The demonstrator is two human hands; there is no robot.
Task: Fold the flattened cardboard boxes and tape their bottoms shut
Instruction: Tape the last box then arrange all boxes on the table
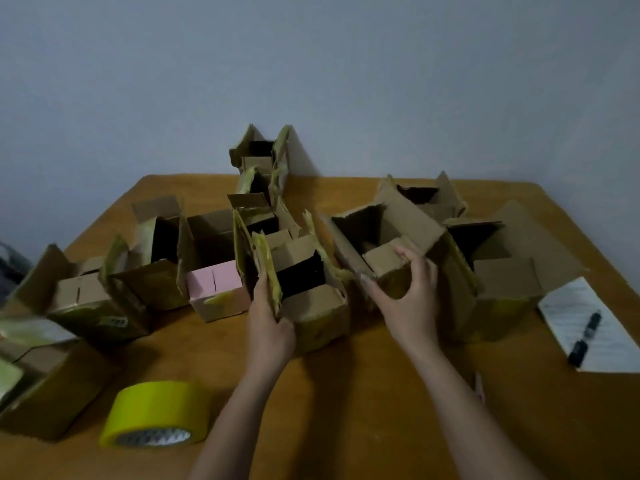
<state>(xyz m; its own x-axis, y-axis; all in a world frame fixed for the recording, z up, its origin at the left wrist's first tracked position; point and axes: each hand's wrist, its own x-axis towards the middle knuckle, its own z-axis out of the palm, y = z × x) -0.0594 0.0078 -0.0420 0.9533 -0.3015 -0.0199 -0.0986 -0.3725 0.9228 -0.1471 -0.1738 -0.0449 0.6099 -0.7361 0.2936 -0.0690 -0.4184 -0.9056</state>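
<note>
On the brown wooden worktop (346, 393) stand many small brown cardboard boxes already erected, mouths up and flaps splayed, crowded in a loose row toward the grey wall (311, 64). The left hand (268, 327) grips the near-left corner of the small brown cardboard box with torn yellow tape remnants (311, 306) at centre, fingers curled round a raised side flap, apparently to steady it upright. The right hand (408, 292) holds the neighbouring open brown cardboard box (381, 244) to its right, thumb and fingers clamped over the near wall and a short inner flap (probably shifting it into line with the rest, though that is a guess). The two boxes sit just beside each other, nearly touching.

A fat roll of yellow packing tape (156, 414) lies flat near the front left, well within reach but untouched. A pale pink box (214, 289) sits left of the central one. At the right edge a white lined sheet of paper (595, 327) carries a black marker pen (585, 336). No flattened boxes are plainly visible; most of the folding looks done.
</note>
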